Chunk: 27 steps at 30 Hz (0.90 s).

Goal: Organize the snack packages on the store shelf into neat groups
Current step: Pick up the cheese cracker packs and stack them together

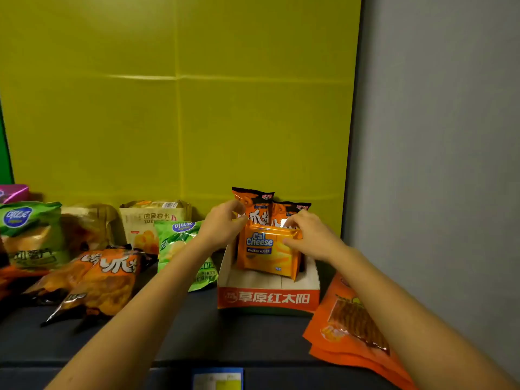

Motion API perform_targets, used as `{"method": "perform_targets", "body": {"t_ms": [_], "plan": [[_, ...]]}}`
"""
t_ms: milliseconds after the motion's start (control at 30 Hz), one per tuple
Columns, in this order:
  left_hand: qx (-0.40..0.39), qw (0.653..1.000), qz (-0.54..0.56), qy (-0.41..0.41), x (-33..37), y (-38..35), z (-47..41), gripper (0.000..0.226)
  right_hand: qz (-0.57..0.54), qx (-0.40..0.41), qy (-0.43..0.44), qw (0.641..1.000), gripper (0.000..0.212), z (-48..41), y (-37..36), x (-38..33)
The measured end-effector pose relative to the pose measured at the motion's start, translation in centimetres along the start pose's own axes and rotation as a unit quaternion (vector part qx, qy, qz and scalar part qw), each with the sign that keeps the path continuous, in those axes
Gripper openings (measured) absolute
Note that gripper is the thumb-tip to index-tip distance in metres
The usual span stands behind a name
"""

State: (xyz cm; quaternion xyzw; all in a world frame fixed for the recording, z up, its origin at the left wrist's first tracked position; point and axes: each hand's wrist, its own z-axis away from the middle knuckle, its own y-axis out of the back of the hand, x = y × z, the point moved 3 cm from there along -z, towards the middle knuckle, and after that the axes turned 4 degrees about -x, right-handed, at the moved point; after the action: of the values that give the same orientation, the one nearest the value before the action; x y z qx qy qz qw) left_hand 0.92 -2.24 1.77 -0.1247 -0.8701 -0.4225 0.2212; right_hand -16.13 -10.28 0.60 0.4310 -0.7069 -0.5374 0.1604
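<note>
While the wafer packet [267, 251] stands upright in the red-and-white tray [267, 298], right of the frame's centre, the left hand [222, 225] grips its upper left corner with curled fingers and the right hand [308, 235] pinches its upper right edge. Two orange bags [254, 205] stand just behind it. Green bags [180, 243] and other snacks lie on the dark shelf [197, 333] at the left; orange pouches [346, 325] lie at the lower right.
</note>
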Motion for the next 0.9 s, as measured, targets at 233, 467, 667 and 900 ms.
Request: {"method": "perform_targets", "body": {"t_ms": [233,467,667,900], "plan": [[-0.087,0.996,-0.030,-0.011,-1.4,-2.2,-3.2,0.037,0.075,-0.052,-0.039,0.995,0.062,-1.7,-1.7,0.2],[-0.140,0.988,0.065,0.000,-2.5,-3.3,-4.5,0.032,0.035,-0.042,-0.050,0.997,0.045,-2.0,-2.4,0.3],[-0.199,0.936,0.267,0.114,-3.9,-4.0,-4.8,0.050,-0.277,0.055,-0.073,0.957,0.027,-1.0,1.8,1.8],[-0.280,0.952,0.083,0.086,-4.6,-5.8,-4.9,0.071,-0.537,0.169,-0.112,0.819,0.032,1.5,5.7,5.7]]}}
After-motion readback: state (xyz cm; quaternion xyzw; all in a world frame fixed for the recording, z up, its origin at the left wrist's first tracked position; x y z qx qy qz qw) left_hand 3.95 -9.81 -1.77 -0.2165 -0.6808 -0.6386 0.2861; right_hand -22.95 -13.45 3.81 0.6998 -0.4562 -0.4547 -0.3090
